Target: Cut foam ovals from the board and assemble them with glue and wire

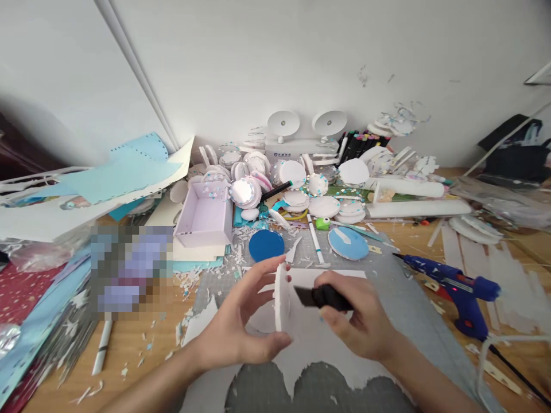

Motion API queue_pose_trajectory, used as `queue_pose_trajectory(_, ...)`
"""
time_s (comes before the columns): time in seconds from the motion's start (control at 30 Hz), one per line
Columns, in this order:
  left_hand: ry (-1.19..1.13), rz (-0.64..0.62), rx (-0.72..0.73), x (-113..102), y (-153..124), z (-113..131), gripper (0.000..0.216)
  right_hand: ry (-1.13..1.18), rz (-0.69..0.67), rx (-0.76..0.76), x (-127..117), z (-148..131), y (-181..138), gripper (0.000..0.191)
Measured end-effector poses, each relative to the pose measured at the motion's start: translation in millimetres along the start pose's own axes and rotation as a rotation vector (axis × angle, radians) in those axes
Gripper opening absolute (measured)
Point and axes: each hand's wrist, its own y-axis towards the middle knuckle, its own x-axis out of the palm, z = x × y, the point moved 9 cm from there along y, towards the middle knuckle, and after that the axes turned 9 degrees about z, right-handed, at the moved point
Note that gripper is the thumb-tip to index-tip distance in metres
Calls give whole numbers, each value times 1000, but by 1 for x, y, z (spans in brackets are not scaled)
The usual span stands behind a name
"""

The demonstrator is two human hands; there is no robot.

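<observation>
My left hand (241,321) grips a white foam disc (282,301) on edge, thumb below and fingers above and behind it. In my right hand (361,315) is a black-handled utility knife (331,297). Its blade points left at the disc, with a small gap between them. Beneath both hands lies a white foam sheet (331,350) with rounded cut-outs, on a grey cutting mat (267,390). A dark blue disc (266,245) and a light blue disc (348,242) rest just beyond the sheet.
At the right lies a blue glue gun (456,287) with its cord. A lilac open box (204,215) stands at the back left beside piled white discs (325,206). A white marker (315,238) lies on the mat. Foam scraps (193,281) litter the wooden table.
</observation>
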Motion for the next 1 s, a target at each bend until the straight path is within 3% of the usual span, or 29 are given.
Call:
queue_pose_trajectory(0.2,-31,19,-39,-8,-4,-15,88,-114,7,-184,12,-21,-8,38)
queue_pose_trajectory(0.6,81,52,-64,-9,-3,-23,95,-105,-54,-181,24,-29,-12,46)
queue_pose_trajectory(0.8,73,53,-3,-7,-4,-17,92,-121,2,-177,15,-25,-10,43)
queue_pose_trajectory(1.0,30,37,-91,-3,-5,-23,86,-134,24,-192,16,-27,-11,43)
